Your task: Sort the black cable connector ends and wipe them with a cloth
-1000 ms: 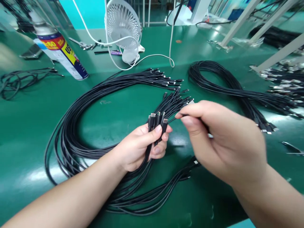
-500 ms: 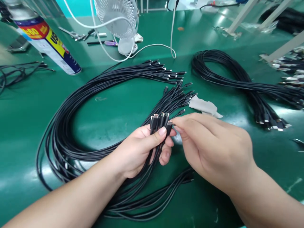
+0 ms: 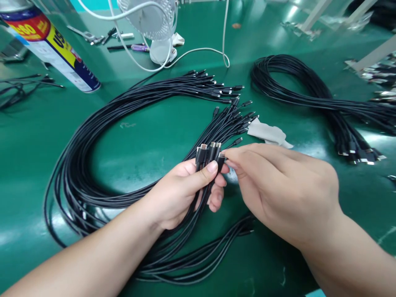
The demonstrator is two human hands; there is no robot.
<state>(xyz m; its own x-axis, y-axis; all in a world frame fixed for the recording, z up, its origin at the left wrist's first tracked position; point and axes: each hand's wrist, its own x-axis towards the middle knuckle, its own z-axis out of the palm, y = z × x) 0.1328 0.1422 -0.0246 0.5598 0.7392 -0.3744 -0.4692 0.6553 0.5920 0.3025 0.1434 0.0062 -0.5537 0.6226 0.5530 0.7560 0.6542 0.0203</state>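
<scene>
The left hand [image 3: 182, 189] grips a bunch of black cable connectors [image 3: 201, 156] over the surface [image 3: 148, 140], near centre. The right hand [image 3: 287, 194], fingers pinched closed, adjoins the rightmost connector [image 3: 221, 161]; any held item is indiscernible.

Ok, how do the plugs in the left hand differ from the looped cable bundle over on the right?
The held plugs point upward; the looped bundle lies on the green table, its nearer plugs pointing down and right.
The held plugs are gathered tightly in the left hand; the bundle's nearer plugs fan out, with no hand on them.
Both have black bodies and metal tips.
</scene>
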